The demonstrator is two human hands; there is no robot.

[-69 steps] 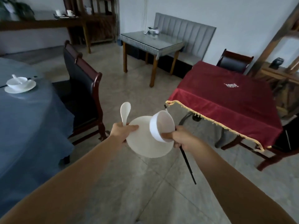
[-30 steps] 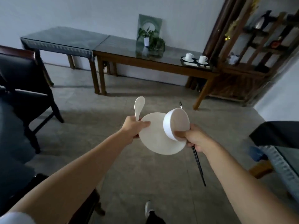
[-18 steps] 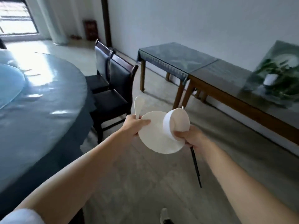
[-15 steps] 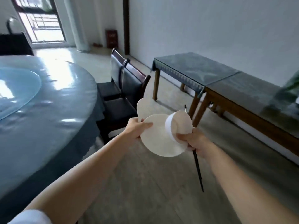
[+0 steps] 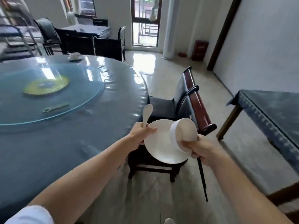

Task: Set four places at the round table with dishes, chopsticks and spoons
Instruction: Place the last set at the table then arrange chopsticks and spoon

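Observation:
My left hand (image 5: pixel 140 133) grips a white plate (image 5: pixel 159 144) by its left rim together with a white spoon (image 5: pixel 146 114) that sticks up. My right hand (image 5: pixel 199 150) holds a white bowl (image 5: pixel 183 132) tipped on its side over the plate, and black chopsticks (image 5: pixel 202 178) hang down below that hand. The round table (image 5: pixel 68 143) with a blue cloth fills the left. A set place with a bowl on a plate (image 5: pixel 74 56) sits at its far edge.
A glass turntable (image 5: pixel 48 91) lies on the table's middle. A dark chair (image 5: pixel 186 101) stands at the table edge right behind the dishes. A blue-covered side table (image 5: pixel 273 110) is at the right. More chairs and a doorway are at the back.
The view has swung left along the room; the round table and its turntable now fill the left. Both hands keep the same hold on plate, spoon, bowl and chopsticks.

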